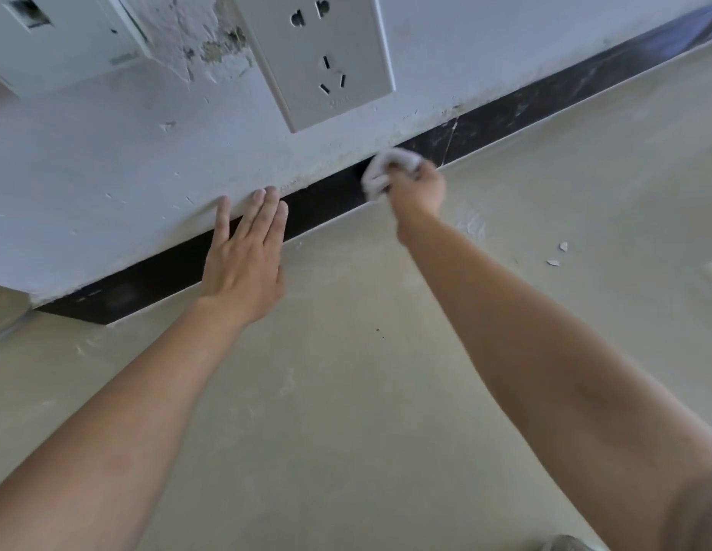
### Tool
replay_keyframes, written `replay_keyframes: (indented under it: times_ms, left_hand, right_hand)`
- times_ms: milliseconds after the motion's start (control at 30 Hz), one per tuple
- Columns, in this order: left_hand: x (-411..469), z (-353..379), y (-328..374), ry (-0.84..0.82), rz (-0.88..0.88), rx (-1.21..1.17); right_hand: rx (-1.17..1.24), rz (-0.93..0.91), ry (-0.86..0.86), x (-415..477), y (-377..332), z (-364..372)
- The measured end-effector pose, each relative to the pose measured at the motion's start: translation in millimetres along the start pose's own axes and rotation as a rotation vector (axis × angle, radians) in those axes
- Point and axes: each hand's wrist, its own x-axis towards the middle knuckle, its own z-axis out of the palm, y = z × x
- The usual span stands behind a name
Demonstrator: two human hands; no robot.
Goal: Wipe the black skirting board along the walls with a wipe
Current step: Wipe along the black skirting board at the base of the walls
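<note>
Gripping a crumpled white wipe [388, 171], the right hand [416, 188] presses it against the black skirting board [330, 196]. To its left, the left hand [245, 256] rests flat, fingers straight, fingertips on the wall [147, 153] just above the board.

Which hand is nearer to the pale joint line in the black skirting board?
Right. The right hand, gripping the wipe, is just left of the joint line; the left hand lies much further left.

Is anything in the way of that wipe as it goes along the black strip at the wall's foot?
Rightward, nothing visible: the skirting board runs bare beyond the wipe gripped in the right hand. Leftward, the left hand reaches across the board to the wall.
</note>
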Motion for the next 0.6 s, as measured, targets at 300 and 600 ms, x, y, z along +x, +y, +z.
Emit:
replay_keyframes:
  times_ms: [300,600]
  left_hand:
    - [0.2,5.2,10.1,0.089,-0.043,-0.292]
    - [0.4,5.5,11.5,0.077,-0.056,-0.334]
  right_hand:
    - [-0.202,-0.142,0.137,-15.6,-1.4,16.2]
    - [-0.177,-0.098,-0.084,-36.2,7.4,17.9]
